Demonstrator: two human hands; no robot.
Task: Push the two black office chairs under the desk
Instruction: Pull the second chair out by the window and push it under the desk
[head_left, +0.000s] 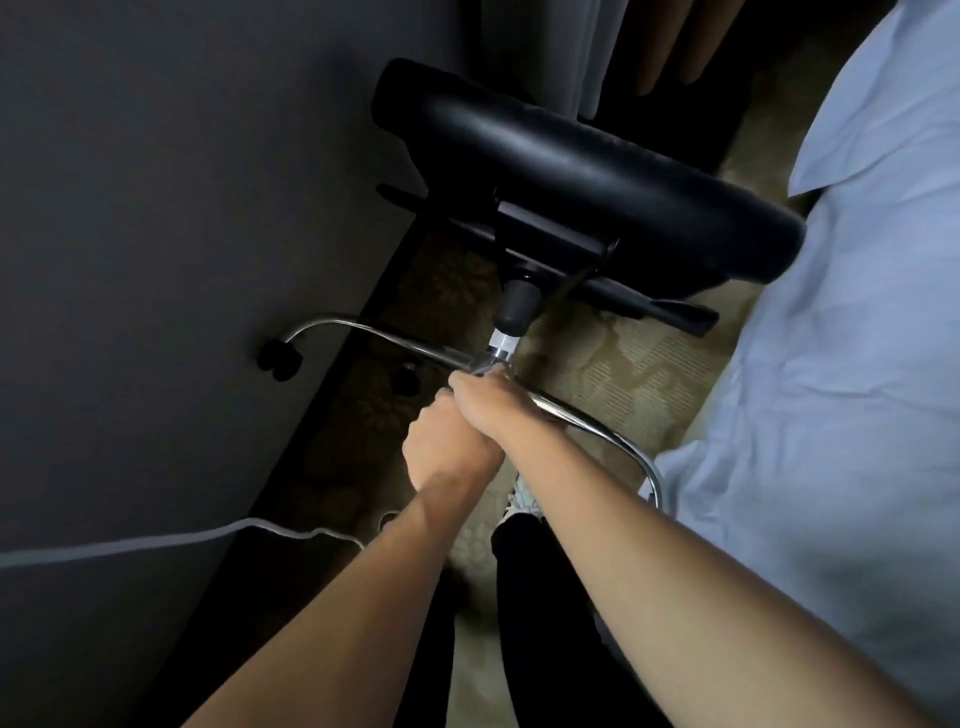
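- Left of frame: dark desk panel (156, 218), white cable (130, 543) trailing low.
- Centre: black office chair (571, 171), apparently tipped, beside the desk; left hand (447, 452) and right hand (488, 402) closed around its chrome base (587, 421).
- Next: likely righting it, then rolling it under.
- Right: pale bedding (831, 364).
- No readable writing.

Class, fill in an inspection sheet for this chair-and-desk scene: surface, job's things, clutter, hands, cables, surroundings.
Surface: patterned carpet; grey desk top at left.
Job's things: one black office chair beside the desk, chrome base showing; second chair not seen.
Clutter: nothing seen.
Hands: left hand and right hand closed at the base's hub.
Cables: white cable over the desk edge.
Surroundings: white bedding at right; curtain behind.
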